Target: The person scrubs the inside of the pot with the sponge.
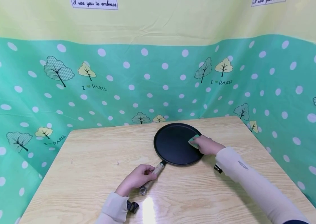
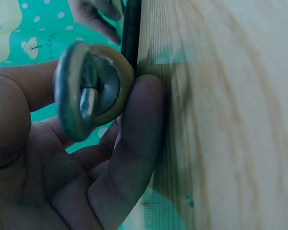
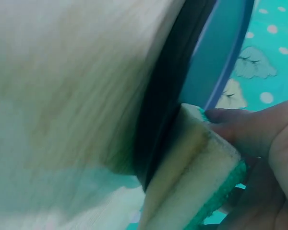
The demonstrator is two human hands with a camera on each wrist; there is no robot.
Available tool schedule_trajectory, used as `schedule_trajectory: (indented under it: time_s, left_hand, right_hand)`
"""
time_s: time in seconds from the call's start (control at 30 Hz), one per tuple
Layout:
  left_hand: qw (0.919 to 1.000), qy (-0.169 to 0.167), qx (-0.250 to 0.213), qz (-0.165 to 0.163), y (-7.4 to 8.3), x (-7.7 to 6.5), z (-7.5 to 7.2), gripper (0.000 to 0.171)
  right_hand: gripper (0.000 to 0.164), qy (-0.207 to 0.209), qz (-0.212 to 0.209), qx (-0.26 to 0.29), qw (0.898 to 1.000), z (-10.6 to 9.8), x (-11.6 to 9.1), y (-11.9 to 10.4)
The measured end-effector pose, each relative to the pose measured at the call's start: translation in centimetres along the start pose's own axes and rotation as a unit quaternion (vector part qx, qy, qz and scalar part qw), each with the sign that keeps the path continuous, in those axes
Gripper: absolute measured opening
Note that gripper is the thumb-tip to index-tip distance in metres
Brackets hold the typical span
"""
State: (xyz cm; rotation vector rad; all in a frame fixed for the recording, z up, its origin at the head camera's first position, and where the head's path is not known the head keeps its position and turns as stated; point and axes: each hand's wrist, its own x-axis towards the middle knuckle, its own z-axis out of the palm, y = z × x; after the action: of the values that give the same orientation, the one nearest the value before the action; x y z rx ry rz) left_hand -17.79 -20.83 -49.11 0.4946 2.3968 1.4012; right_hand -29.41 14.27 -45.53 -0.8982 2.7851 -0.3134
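A flat round black frying pan (image 1: 176,144) lies on the table, its wooden handle (image 1: 158,169) pointing toward me and to the left. The left hand (image 1: 139,176) grips this handle with thumb and fingers. In the left wrist view, the metal hanging ring (image 2: 67,96) sticks out at the handle's end. At the pan's right side, the right hand (image 1: 206,145) pinches a sponge (image 1: 193,142) against the pan. The right wrist view shows the sponge's pale yellow foam and green scouring layer (image 3: 221,196), with the foam against the pan's dark rim (image 3: 161,105).
A light wooden table (image 1: 99,149) carries the pan. Behind it and at both sides hangs a green and yellow cloth (image 1: 146,77) with white dots and printed trees. A bright light reflection shows on the table near the left wrist.
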Motion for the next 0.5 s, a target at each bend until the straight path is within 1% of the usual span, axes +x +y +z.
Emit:
schedule_trajectory:
  time_s: [0.13, 0.27, 0.43, 0.5]
  left_hand:
    - [1.0000, -0.002, 0.000, 0.001, -0.1, 0.0, 0.1, 0.026]
    - [1.0000, -0.003, -0.001, 0.001, -0.2, 0.1, 0.1, 0.025]
    - [1.0000, -0.002, 0.003, 0.002, -0.2, 0.1, 0.0, 0.025]
    - [1.0000, -0.003, 0.005, 0.003, -0.2, 0.1, 0.0, 0.026]
  right_hand:
    - [0.046, 0.002, -0.022, -0.004, 1.000, 0.4, -1.6, -1.0]
    - [0.043, 0.009, -0.043, 0.007, 0.999, 0.8, -2.8, -2.5]
    - [0.041, 0.023, -0.093, 0.020, 0.995, 1.4, -3.5, -4.3]
    - [0.040, 0.023, -0.104, 0.025, 0.994, 1.8, -3.6, -5.1]
